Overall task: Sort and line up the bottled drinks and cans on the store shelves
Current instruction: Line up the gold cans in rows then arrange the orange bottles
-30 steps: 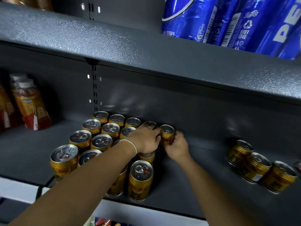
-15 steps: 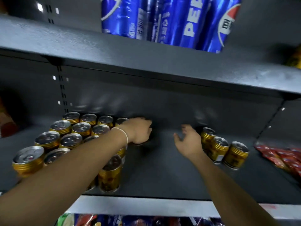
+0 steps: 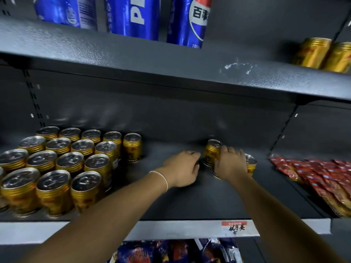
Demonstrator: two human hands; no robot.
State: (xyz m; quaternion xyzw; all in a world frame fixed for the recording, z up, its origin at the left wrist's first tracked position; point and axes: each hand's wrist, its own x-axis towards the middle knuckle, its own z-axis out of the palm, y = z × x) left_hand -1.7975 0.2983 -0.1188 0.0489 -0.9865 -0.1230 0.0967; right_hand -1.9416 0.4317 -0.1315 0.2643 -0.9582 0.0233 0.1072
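Observation:
A block of gold cans (image 3: 62,160) stands in rows on the left of the middle shelf (image 3: 190,204). Three more gold cans stand apart on the right. The far gold can (image 3: 211,151) shows in full, the middle one is mostly under my right hand (image 3: 230,164), and the right one (image 3: 251,164) peeks out past my knuckles. My right hand curls over the middle can, with its fingers against the far can. My left hand (image 3: 182,168) lies just left of the far can, fingers loosely curled, a thin gap between them.
Blue Pepsi cans (image 3: 136,14) and two gold cans (image 3: 322,54) stand on the upper shelf (image 3: 171,59). Red snack packets (image 3: 319,177) are piled on the right of the middle shelf. More packets (image 3: 171,251) lie below. A price tag (image 3: 234,226) sits on the shelf's front edge.
Both hands left the can placed at the end of the left block's back row and moved right. My right hand now covers the separate cans, and my left hand has come up beside them.

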